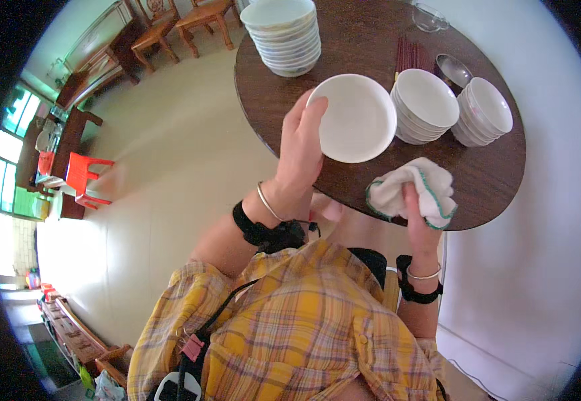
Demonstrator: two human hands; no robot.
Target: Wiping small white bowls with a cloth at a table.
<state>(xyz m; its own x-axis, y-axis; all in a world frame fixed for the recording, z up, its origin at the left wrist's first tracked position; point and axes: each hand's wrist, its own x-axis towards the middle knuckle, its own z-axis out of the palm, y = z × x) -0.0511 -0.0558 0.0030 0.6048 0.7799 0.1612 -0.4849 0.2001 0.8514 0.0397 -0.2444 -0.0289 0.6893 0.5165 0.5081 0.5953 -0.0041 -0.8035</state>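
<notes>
My left hand [303,140] grips a white bowl [353,120] by its left rim, thumb over the edge, its inside facing up towards me. In my right hand [418,220] is a white cloth with green edging [433,188], bunched over the near edge of the table. Just right of the held bowl stands a stack of white bowls [426,100], and beside it a second stack of smaller bowls [486,108]. A taller stack of bowls [285,40] stands at the far left of the tabletop.
The round dark wooden table [486,195] stands close to a pale wall [551,175]. Dark red chopsticks [413,52], a metal ladle or spoon [453,70] and a clear glass dish [429,19] lie farther back. Wooden chairs [155,35] and a red plastic stool [80,175] stand on the floor at left.
</notes>
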